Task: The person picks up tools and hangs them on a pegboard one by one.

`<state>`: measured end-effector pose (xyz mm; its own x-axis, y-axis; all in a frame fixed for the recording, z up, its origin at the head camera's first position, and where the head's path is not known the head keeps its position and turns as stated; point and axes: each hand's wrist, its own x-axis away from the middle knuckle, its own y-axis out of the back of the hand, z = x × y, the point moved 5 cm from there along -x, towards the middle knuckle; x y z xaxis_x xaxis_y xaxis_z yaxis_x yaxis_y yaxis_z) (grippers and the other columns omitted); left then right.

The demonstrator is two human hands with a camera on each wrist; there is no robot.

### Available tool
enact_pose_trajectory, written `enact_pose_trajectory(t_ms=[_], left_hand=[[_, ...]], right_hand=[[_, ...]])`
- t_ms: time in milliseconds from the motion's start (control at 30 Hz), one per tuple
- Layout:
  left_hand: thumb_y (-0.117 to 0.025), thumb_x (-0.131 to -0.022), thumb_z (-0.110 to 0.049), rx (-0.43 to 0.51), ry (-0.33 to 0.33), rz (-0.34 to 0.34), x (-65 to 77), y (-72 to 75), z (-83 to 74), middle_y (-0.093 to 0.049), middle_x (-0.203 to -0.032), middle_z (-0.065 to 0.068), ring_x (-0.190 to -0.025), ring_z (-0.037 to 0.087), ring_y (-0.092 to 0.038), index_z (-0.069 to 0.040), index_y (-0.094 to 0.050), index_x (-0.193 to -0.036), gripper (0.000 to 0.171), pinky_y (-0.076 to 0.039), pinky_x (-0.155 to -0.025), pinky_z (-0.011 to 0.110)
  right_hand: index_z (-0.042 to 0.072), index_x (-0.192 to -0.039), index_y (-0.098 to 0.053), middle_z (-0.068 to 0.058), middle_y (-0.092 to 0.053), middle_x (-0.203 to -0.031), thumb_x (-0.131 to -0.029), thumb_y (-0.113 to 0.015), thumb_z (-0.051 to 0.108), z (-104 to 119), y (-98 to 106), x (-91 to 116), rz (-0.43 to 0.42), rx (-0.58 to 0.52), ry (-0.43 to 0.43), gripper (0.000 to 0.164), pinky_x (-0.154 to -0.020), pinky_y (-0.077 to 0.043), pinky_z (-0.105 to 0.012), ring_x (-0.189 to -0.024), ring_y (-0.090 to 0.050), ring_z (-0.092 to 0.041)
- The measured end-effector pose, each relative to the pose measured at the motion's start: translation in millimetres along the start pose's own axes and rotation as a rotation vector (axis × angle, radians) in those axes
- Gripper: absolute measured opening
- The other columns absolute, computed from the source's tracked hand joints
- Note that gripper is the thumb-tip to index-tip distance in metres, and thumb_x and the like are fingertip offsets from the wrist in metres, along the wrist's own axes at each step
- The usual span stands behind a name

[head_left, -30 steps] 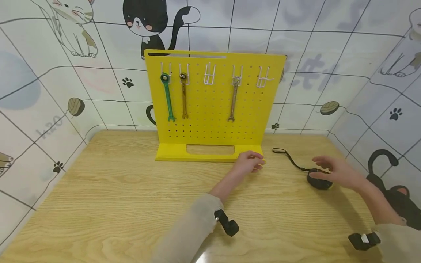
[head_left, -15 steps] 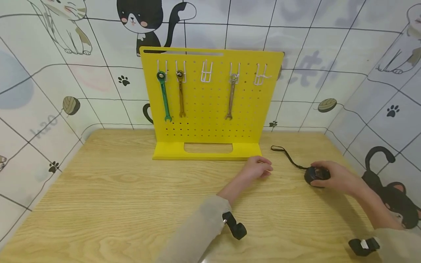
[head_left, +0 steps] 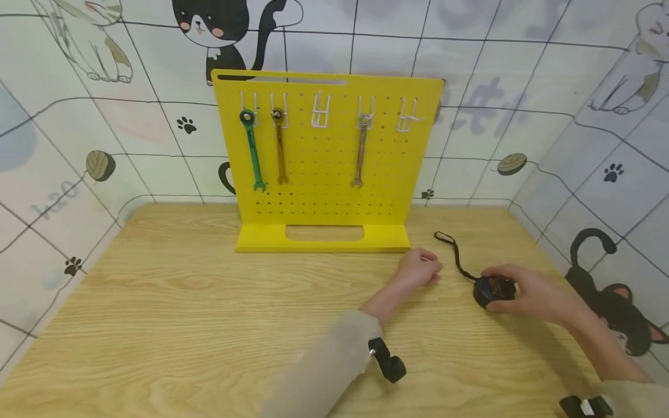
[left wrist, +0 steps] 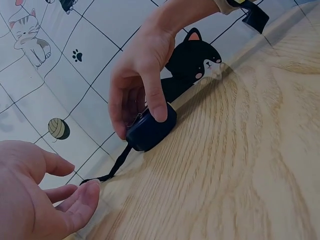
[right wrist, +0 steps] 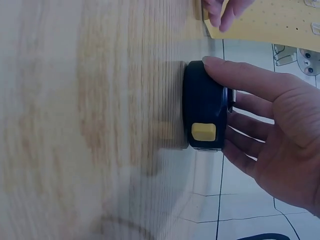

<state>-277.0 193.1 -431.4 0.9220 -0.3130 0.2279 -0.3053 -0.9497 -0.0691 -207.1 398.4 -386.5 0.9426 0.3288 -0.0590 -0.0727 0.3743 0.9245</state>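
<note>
My right hand point(head_left: 535, 295) grips a dark tape measure point(head_left: 486, 291), thumb on one side and fingers on the other. In the right wrist view the tape measure point(right wrist: 202, 97) shows a yellow button on its end; whether it touches the tabletop I cannot tell. A black wrist strap point(head_left: 457, 255) trails from it toward the back of the table. My left hand point(head_left: 417, 269) is to the left of the tape measure, in front of the pegboard's right corner. Its fingers are loosely bent and hold nothing, as the left wrist view shows of that hand point(left wrist: 37, 192).
A yellow pegboard point(head_left: 324, 203) stands at the back. On its white hooks hang a green wrench point(head_left: 253, 151), a bronze-coloured wrench point(head_left: 280, 148) and a silvery wrench point(head_left: 360, 151). Two other hooks hold nothing. Cat-patterned walls border the wooden table point(head_left: 209, 325).
The right hand has closed round the tape measure and shifted it slightly toward the person, its strap bending. My left hand has moved right, away from the pegboard base. The head view has shifted slightly.
</note>
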Motion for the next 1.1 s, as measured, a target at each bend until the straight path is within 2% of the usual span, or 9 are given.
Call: enact_pose_trajectory(t_ms=[200, 333, 467, 600, 700, 900, 1100], left_hand=[[-0.074, -0.09, -0.003, 0.017, 0.019, -0.053, -5.0, -13.6, 3.2, -0.068, -0.078, 0.005, -0.071, 0.021, -0.069, 0.001, -0.067, -0.108, 0.02, -0.061, -0.072, 0.034], [-0.075, -0.088, 0.001, 0.063, 0.045, -0.063, -5.3, -22.0, 4.7, -0.071, -0.076, 0.013, -0.074, 0.03, -0.074, 0.001, -0.066, -0.101, 0.016, -0.061, -0.068, 0.033], [-0.071, -0.086, 0.008, 0.128, 0.095, -0.047, -4.3, -29.4, 4.3, -0.071, -0.075, 0.02, -0.079, 0.039, -0.074, 0.001, -0.063, -0.089, 0.011, -0.061, -0.063, 0.032], [-0.071, -0.086, 0.009, 0.136, 0.159, -0.035, -4.6, -35.9, 4.6, -0.07, -0.073, 0.022, -0.078, 0.039, -0.074, 0.004, -0.063, -0.078, 0.012, -0.061, -0.059, 0.032], [-0.071, -0.085, 0.01, 0.148, 0.193, -0.024, -5.3, -39.1, 5.6, -0.071, -0.074, 0.024, -0.076, 0.037, -0.074, 0.005, -0.063, -0.078, 0.012, -0.062, -0.061, 0.034], [-0.068, -0.079, 0.016, 0.226, 0.197, 0.006, -8.3, -43.2, 9.3, -0.072, -0.079, 0.025, -0.082, 0.037, -0.074, 0.01, -0.068, -0.08, 0.006, -0.062, -0.072, 0.037], [-0.069, -0.082, 0.015, 0.265, 0.193, 0.056, -7.8, -46.5, 8.4, -0.071, -0.079, 0.026, -0.086, 0.039, -0.073, 0.01, -0.065, -0.081, 0.007, -0.062, -0.072, 0.037]], right_hand=[[0.0, -0.126, -0.064, -0.017, -0.066, -0.121, -0.072, -0.092, 0.034, 8, -2, 4, 0.015, 0.013, 0.025, 0.07, -0.08, -0.053, -0.034, -0.108, -0.061, -0.035], [0.002, -0.126, -0.065, -0.015, -0.066, -0.122, -0.072, -0.092, 0.035, 11, -3, 6, 0.018, 0.024, 0.025, 0.068, -0.082, -0.053, -0.035, -0.109, -0.061, -0.035], [0.002, -0.126, -0.064, -0.014, -0.066, -0.122, -0.074, -0.091, 0.035, 15, -3, 8, 0.026, 0.002, 0.031, 0.067, -0.082, -0.052, -0.033, -0.109, -0.06, -0.032], [0.002, -0.126, -0.064, -0.013, -0.066, -0.122, -0.074, -0.091, 0.036, 17, -3, 10, 0.036, -0.009, 0.024, 0.068, -0.084, -0.052, -0.034, -0.11, -0.06, -0.033], [0.003, -0.128, -0.064, -0.013, -0.065, -0.123, -0.074, -0.09, 0.038, 18, -3, 12, 0.043, -0.007, 0.018, 0.069, -0.085, -0.053, -0.038, -0.111, -0.06, -0.034], [0.008, -0.127, -0.064, -0.008, -0.066, -0.123, -0.073, -0.091, 0.039, 20, -5, 16, 0.022, 0.011, 0.037, 0.068, -0.084, -0.053, -0.035, -0.11, -0.06, -0.027], [0.008, -0.127, -0.065, -0.008, -0.066, -0.121, -0.072, -0.091, 0.037, 22, -6, 19, -0.017, 0.044, 0.08, 0.067, -0.081, -0.054, -0.034, -0.107, -0.062, -0.025]])
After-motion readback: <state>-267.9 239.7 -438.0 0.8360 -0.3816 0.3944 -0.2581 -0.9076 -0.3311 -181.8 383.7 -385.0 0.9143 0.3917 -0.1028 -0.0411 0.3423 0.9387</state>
